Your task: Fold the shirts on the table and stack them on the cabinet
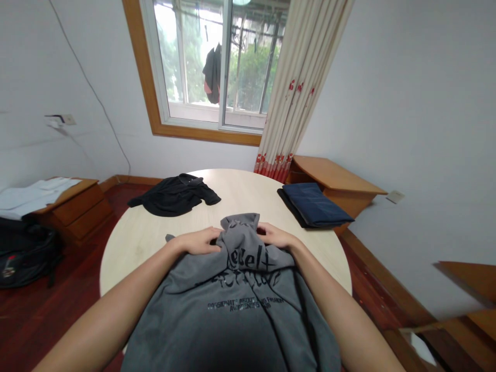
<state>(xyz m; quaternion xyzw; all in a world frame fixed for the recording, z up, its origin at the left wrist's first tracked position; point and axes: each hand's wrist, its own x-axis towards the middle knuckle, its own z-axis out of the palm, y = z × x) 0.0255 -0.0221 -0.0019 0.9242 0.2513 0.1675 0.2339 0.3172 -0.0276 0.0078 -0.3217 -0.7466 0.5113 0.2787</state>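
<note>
A grey shirt (240, 289) with black printed lettering stretches from the middle of the round table (132, 248) down to the bottom of the view. Its far part is bunched up into a raised fold between my hands. On the left side of that fold, my left hand (199, 240) has its fingers curled into the fabric. My right hand (277, 236) pinches the cloth on the opposite side, with some fingertips hidden by the fold. Creases run down the shirt's right half.
A crumpled black shirt (174, 195) lies at the table's far left. Folded dark blue and black garments (315, 204) rest by its right edge. Beyond stand a wooden cabinet (337, 175), a curtain (298, 82) and a window. A drawer unit (83, 206) and black backpack (27, 253) are left.
</note>
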